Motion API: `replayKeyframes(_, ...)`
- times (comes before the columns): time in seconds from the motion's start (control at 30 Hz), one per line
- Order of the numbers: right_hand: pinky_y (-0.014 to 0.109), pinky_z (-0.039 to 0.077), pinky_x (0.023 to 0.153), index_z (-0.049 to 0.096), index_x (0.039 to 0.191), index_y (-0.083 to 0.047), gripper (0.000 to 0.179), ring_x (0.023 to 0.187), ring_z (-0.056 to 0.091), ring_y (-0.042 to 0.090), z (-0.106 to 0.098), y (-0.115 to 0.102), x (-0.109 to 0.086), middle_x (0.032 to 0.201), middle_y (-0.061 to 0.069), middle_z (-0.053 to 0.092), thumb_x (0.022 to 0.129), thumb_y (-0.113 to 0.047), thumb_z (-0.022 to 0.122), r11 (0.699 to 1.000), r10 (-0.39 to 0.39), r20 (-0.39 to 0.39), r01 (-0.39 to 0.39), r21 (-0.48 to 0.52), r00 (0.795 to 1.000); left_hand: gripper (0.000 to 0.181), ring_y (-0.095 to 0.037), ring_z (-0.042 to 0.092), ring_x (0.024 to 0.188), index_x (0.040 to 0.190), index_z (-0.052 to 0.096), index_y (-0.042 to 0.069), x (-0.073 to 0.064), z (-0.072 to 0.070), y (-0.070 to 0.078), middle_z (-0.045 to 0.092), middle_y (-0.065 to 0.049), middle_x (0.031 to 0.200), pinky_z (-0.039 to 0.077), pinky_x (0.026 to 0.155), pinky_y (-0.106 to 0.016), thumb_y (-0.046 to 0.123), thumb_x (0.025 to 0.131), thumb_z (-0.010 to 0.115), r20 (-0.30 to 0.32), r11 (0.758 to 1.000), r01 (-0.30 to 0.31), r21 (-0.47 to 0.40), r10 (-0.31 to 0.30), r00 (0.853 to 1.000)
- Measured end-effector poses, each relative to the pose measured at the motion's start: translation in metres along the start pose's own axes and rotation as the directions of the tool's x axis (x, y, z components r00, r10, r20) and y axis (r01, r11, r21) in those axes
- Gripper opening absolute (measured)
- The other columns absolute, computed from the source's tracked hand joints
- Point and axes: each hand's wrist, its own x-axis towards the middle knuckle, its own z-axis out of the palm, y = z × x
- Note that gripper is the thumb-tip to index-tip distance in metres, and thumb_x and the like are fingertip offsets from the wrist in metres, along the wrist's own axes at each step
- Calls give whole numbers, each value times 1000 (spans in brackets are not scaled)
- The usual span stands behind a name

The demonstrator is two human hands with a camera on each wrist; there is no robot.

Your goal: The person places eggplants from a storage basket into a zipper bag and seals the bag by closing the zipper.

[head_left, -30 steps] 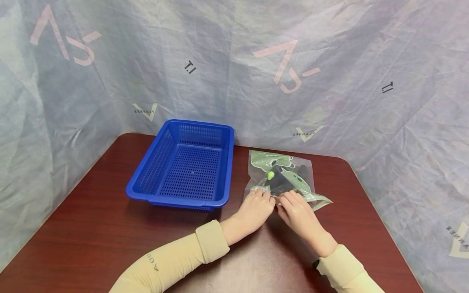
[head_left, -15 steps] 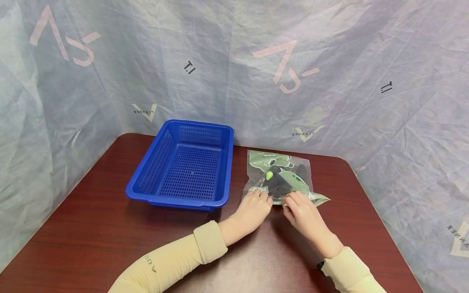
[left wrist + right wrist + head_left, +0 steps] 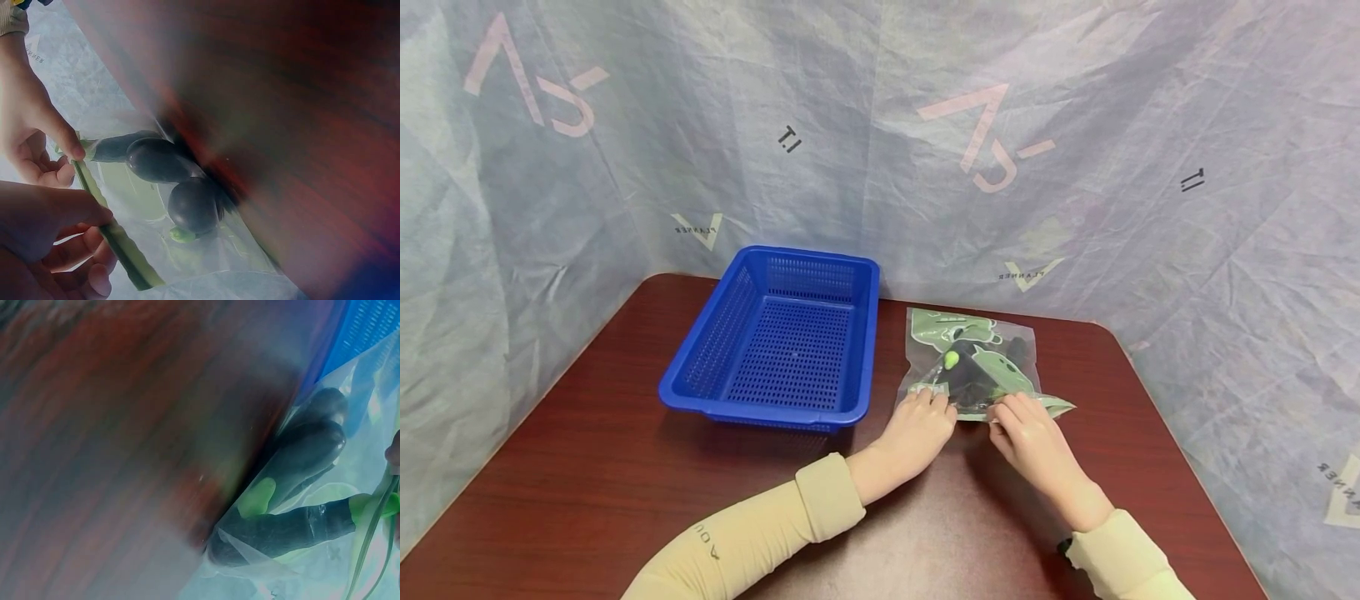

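A clear plastic zip bag (image 3: 943,329) with green cartoon printing lies on the table. Inside are dark eggplants (image 3: 195,206) with green caps; a bright green cap (image 3: 952,359) shows through the film in the head view. My left hand (image 3: 917,433) pinches the green-edged mouth strip (image 3: 128,253) of the bag between thumb and fingers. Farther right along the same strip, my right hand (image 3: 1030,433) pinches it too. In the right wrist view, a long eggplant (image 3: 281,534) points its cap toward the fingers (image 3: 394,453) at the frame edge.
Left of the bag stands a blue perforated plastic basket (image 3: 865,333) with nothing in it. The dark red wooden table (image 3: 587,475) is bordered by a grey printed cloth (image 3: 865,125) hanging behind and at both sides.
My right hand has slid right along the bag's mouth, widening the gap between the hands. My left hand and the bag have shifted slightly left.
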Motion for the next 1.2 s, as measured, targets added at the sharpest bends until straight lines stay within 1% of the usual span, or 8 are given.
replayKeyframes(0.13,33,35,60,57,78,-6,14,70,45,17,-2,2,-1,79,1,53,81,-5,43,1000,6,3,-6,-5,1000,10,-15,54,72,76,64,17,0,0,0,58,2,77,44,62,-28,14,83,58,-2,1000,2,-2,-2,1000)
replayKeyframes(0.37,33,35,60,56,77,-5,14,69,45,19,-5,5,-4,77,2,52,79,-5,42,1000,14,0,-14,-25,1000,7,-15,55,73,77,64,17,0,-2,1,59,2,78,46,63,-28,15,81,60,15,1000,5,-7,-5,1000)
replayKeyframes(0.57,33,37,61,57,79,-5,10,71,46,19,-10,8,-8,77,2,52,77,-5,46,999,35,28,-34,-32,999,6,-14,55,72,76,64,18,1,-3,2,59,2,78,46,63,-28,16,81,62,38,1000,8,2,-8,999)
replayKeyframes(0.83,34,37,62,57,79,-5,14,71,46,19,-13,12,-11,77,2,52,79,-7,43,999,37,37,-36,-30,999,6,-14,55,73,77,65,18,2,-4,3,59,2,78,46,64,-28,15,81,62,79,1000,11,-8,-10,997)
replayKeyframes(1.07,34,37,63,57,79,-6,10,73,46,19,-15,13,-13,76,1,51,76,-6,47,997,61,74,-58,-47,995,6,-14,55,73,77,65,18,1,-4,2,59,2,79,45,64,-28,14,81,62,86,1000,6,-13,-5,996)
replayKeyframes(1.2,35,35,62,56,78,-5,10,72,47,20,-14,14,-13,76,1,51,74,-6,47,998,52,43,-50,-37,998,6,-15,55,73,77,65,18,0,-4,1,59,1,79,46,64,-28,14,81,62,102,1000,10,-22,-8,995)
